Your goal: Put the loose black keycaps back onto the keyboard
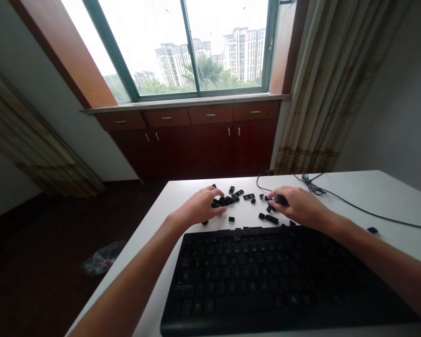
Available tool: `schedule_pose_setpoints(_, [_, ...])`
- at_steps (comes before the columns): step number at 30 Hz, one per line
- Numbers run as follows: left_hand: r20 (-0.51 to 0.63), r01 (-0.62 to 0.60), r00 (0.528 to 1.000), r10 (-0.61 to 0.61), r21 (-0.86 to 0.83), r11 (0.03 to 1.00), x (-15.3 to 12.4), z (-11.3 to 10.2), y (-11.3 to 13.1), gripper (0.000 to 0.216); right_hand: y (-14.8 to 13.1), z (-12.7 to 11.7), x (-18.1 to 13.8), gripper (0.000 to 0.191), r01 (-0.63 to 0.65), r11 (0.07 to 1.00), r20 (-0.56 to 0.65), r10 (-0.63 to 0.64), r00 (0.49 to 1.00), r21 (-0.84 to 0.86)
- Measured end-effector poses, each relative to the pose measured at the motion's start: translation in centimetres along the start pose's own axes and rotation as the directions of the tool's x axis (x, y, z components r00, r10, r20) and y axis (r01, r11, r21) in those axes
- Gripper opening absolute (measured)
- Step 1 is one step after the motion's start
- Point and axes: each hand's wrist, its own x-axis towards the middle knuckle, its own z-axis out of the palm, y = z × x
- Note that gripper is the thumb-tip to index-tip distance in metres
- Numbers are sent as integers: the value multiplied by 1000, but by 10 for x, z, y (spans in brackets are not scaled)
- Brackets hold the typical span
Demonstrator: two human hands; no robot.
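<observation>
A black keyboard (266, 276) lies on the white table (372, 196) in front of me, and many of its keycaps are off. Several loose black keycaps (247, 196) are scattered just beyond its far edge. My left hand (199, 206) rests palm down on the left part of the pile, fingers curled over some keycaps (226, 201). My right hand (298, 206) is at the right part of the pile, its fingers pinched on a black keycap (279, 200).
The keyboard's black cable (354, 206) runs across the table to the right. A lone keycap (372, 230) lies at the right. Beyond the table are a dark wooden cabinet (203, 140), a window and curtains. A crumpled plastic bag (103, 257) lies on the floor at the left.
</observation>
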Motion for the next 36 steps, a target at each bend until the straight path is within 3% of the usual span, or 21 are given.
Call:
schedule_pose_setpoints(4, [13,1,1000,0,-43,999,-1,4,-3,44,-16,10,21,27,69,997,28,-69,997,-18])
schedule_pose_setpoints(14, [31,-38,999,42,-132,991,-7,-13,-12,49,-73,39,59,44,321,946,127,-313,941,-49])
schedule_pose_setpoints(20, [1,-21,1000,22,-165,986,2,-8,-21,32,-69,33,58,33,321,944,126,-310,942,-73])
schedule_pose_setpoints(25, [9,-40,999,42,-173,984,6,-1,-25,28,-68,35,75,29,307,951,116,-301,946,-38])
schedule_pose_setpoints(32, [41,-61,997,69,-165,984,5,0,-24,23,-77,45,105,23,420,905,198,-426,883,74])
schedule_pose_setpoints(36, [25,-55,998,59,-150,987,7,3,-19,20,-76,49,109,17,429,900,213,-436,875,79])
